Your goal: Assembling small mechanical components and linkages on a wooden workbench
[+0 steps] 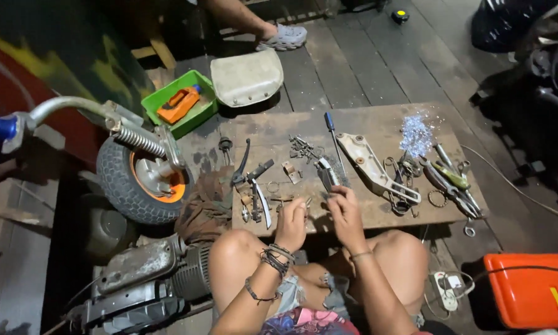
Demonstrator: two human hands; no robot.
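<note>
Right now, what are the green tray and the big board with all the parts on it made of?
The green tray looks like plastic: bright, even colour, smooth moulded walls with a slight shine. The board looks like wood, perhaps plywood: flat, brown, dull and stained, with worn edges. The left hand and right hand work over its near edge, on something too small to tell.

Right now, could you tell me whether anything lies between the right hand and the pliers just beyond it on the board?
Nothing visible does. The right hand sits directly in front of the pliers, with only bare board between; its fingertips look to be holding a small part.
</note>
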